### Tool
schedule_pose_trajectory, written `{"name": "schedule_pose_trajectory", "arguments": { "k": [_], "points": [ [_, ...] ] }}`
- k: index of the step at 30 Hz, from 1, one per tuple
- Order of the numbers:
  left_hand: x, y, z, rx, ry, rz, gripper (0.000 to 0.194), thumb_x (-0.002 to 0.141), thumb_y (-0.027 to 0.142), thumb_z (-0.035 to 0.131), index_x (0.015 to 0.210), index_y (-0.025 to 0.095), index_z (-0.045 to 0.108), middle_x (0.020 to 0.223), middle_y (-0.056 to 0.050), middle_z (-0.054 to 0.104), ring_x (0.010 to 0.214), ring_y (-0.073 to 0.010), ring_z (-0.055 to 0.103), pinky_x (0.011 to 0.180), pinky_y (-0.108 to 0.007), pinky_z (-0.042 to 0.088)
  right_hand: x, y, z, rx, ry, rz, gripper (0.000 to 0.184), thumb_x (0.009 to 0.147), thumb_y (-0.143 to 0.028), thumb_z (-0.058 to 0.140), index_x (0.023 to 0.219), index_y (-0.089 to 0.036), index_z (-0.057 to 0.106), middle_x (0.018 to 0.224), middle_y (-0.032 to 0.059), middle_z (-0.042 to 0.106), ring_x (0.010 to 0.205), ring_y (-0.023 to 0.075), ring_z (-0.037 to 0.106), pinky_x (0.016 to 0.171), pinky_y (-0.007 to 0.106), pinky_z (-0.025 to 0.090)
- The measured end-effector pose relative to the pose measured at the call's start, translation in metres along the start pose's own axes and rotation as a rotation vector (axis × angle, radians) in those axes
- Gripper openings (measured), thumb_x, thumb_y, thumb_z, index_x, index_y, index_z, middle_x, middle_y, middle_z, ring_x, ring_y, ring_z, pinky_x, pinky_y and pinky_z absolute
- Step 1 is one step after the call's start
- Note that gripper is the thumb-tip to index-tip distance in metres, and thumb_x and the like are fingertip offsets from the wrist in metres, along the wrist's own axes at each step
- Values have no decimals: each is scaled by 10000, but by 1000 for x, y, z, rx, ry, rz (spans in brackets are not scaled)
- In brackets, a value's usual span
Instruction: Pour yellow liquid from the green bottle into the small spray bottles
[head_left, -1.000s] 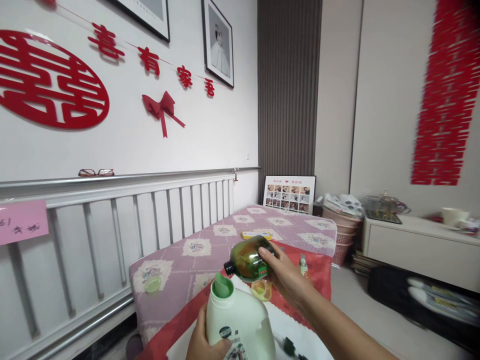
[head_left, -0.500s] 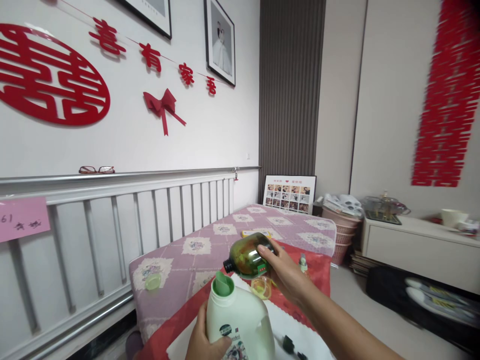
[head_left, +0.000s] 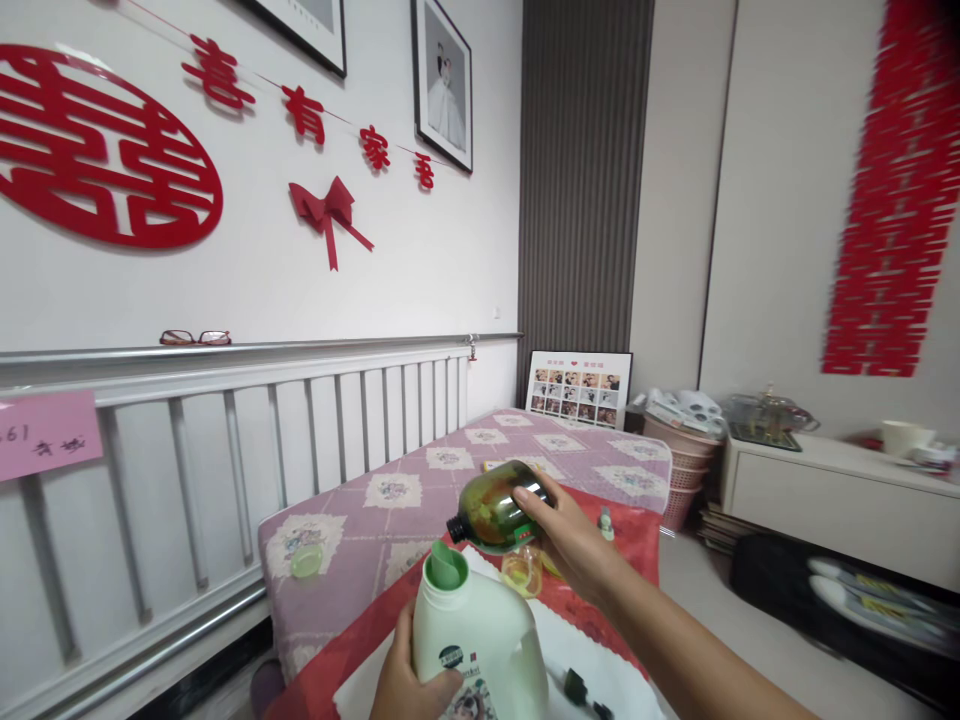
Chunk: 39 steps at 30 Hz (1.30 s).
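My right hand (head_left: 574, 545) grips a small dark green bottle (head_left: 491, 508) tipped on its side, its open black neck pointing down-left just above the spout of a large pale green jug (head_left: 480, 635). My left hand (head_left: 401, 685) holds that jug upright at the bottom of the view, fingers around its lower front. A small clear cup (head_left: 523, 572) with yellowish liquid stands just behind the jug, under my right hand. A little dark cap (head_left: 575, 686) lies on the white sheet to the jug's right.
A bed with a purple patterned cover (head_left: 450, 470) and a red cloth (head_left: 637, 540) carries a pale green lid (head_left: 306, 561) and a small bottle (head_left: 604, 521). A white railing (head_left: 300, 420) runs along the left. Pink baskets (head_left: 686, 455) and a white cabinet (head_left: 832, 500) stand at right.
The tipped green bottle in my right hand has risen slightly and stays over the jug's spout. My left hand and the jug have hardly moved.
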<state>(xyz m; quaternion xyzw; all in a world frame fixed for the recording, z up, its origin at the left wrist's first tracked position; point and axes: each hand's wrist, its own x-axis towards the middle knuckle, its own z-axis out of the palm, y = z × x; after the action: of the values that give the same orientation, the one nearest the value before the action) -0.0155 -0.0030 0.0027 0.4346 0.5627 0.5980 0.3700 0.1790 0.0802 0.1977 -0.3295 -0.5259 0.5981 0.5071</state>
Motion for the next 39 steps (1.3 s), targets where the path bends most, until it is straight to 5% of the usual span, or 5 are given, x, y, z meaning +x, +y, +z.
{"name": "schedule_pose_trajectory", "arguments": {
  "k": [22, 39],
  "points": [
    [-7, 20, 0, 63, -9, -53, 928, 572, 223, 805, 1425, 170, 442, 1239, -102, 736, 1018, -245, 698, 917, -290, 539, -6, -13, 6, -52, 19, -18, 540, 702, -386, 846, 1187, -264, 642, 980, 28, 776, 811, 206, 740, 684, 300, 576],
    [1, -1, 0, 66, 20, 1, 912, 536, 248, 672, 1397, 92, 415, 1287, -149, 695, 1064, -266, 675, 936, -291, 509, -6, -18, 5, -52, 21, -34, 646, 664, -421, 863, 1231, -241, 612, 1087, 55, 755, 886, 211, 727, 712, 288, 577]
  ]
}}
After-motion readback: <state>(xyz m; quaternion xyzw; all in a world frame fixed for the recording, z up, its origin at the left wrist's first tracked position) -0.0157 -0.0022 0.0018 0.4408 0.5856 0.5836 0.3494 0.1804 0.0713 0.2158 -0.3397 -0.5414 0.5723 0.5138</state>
